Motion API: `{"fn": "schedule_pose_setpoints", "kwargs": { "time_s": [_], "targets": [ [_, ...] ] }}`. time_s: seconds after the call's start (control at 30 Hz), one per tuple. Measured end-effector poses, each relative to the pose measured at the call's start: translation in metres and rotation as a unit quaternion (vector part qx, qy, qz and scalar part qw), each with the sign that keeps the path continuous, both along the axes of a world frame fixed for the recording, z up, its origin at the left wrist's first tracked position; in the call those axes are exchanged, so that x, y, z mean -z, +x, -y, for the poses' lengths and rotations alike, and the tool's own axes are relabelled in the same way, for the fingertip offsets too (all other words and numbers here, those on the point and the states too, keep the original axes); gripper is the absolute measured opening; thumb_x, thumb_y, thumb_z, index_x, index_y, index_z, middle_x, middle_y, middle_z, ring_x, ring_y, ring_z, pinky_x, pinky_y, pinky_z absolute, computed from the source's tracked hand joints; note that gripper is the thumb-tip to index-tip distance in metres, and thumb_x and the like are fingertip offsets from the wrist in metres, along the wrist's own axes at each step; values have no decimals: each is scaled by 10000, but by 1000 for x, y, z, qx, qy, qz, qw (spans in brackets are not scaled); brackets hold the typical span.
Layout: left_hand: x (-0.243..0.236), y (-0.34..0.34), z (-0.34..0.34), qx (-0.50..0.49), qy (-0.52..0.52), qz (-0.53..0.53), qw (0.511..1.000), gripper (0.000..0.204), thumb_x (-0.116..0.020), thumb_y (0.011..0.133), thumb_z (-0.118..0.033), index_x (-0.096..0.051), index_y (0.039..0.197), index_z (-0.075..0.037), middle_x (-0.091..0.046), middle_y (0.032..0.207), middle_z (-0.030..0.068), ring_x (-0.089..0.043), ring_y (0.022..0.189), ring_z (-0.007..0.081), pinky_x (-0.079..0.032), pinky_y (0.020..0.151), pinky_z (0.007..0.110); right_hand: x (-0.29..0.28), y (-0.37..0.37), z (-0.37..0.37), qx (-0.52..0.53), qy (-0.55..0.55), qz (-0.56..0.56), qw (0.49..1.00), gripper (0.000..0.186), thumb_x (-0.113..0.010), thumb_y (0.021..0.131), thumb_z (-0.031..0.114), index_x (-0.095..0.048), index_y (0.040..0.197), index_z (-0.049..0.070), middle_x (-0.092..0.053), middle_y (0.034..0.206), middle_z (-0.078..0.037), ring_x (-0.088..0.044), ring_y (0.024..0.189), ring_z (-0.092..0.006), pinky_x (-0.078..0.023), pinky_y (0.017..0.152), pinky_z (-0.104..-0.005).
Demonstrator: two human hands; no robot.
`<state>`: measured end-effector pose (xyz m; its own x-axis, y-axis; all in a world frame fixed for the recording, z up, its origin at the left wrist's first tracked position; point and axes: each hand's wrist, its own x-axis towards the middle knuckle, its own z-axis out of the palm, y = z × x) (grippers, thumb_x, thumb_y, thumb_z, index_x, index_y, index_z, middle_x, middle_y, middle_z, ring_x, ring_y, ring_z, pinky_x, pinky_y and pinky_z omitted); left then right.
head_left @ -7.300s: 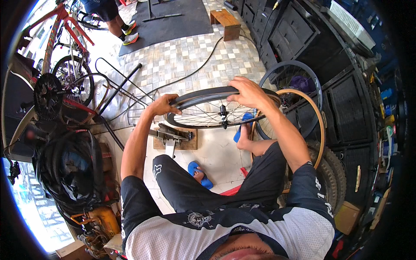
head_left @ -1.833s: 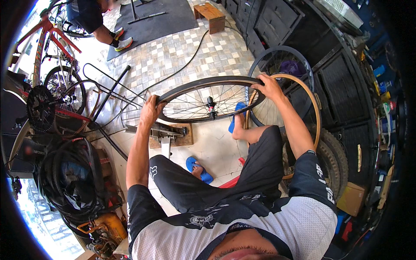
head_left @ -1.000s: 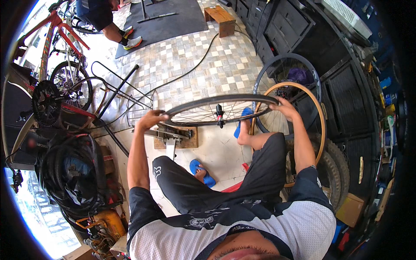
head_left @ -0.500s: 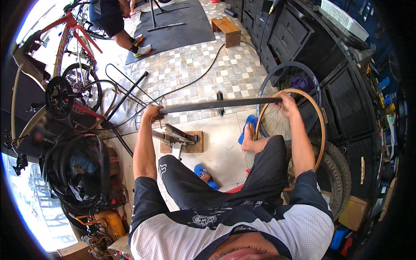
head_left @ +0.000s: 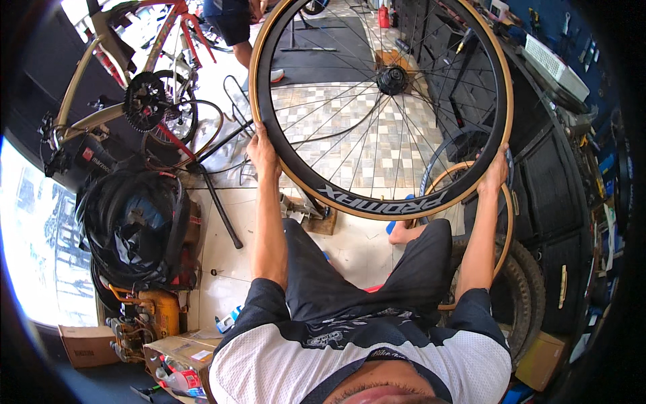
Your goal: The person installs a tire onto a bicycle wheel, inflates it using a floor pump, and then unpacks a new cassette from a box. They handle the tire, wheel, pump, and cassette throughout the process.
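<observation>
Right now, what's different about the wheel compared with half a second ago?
The bicycle wheel has come closer to the camera and turned from edge-on to show its spoked side. The left hand and right hand grip opposite sides, as before. The metal stand stayed on the floor.

My jersey (head_left: 266,367): short-sleeved, black and white; white panels over both shoulders, dotted with a fine mesh texture. My chest panel (head_left: 363,326): black, with a pale printed emblem and smaller pale marks. My collar (head_left: 431,380): dark, rounded, pale lettering at the front. My sleeves (head_left: 267,303): two, plain dark, loose. My forearms (head_left: 270,222): bare. My left hand (head_left: 263,153) and right hand (head_left: 496,174): bare. My shorts (head_left: 330,269): black, loose-legged. My footwear (head_left: 390,227): blue, mostly hidden.
</observation>
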<state>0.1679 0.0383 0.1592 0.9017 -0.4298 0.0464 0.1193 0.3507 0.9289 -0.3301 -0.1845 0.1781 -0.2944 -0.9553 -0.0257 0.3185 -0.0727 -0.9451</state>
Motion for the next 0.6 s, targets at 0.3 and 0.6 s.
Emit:
{"fn": "schedule_pose_setpoints", "kwargs": {
  "time_s": [0.3,0.6],
  "targets": [
    [23,-10,-40,33,-192,-93,976,497,-658,1024,-534,-669,975,-40,-611,743,14,-573,602,142,-488,538,315,4,-20,-27,-33,-25,84,996,594,-533,1064,586,-640,1230,26,-699,982,-101,-676,863,-201,-565,768,-364],
    [-9,44,-72,-61,4,69,996,688,-468,1075,-638,-696,1164,5,-610,867,19,-549,742,162,-469,648,352,-30,-27,6,-14,-249,-62,967,474,-668,1041,467,-725,1173,16,-673,1071,20,-569,1029,-91,-450,959,-281]
  ]
}}
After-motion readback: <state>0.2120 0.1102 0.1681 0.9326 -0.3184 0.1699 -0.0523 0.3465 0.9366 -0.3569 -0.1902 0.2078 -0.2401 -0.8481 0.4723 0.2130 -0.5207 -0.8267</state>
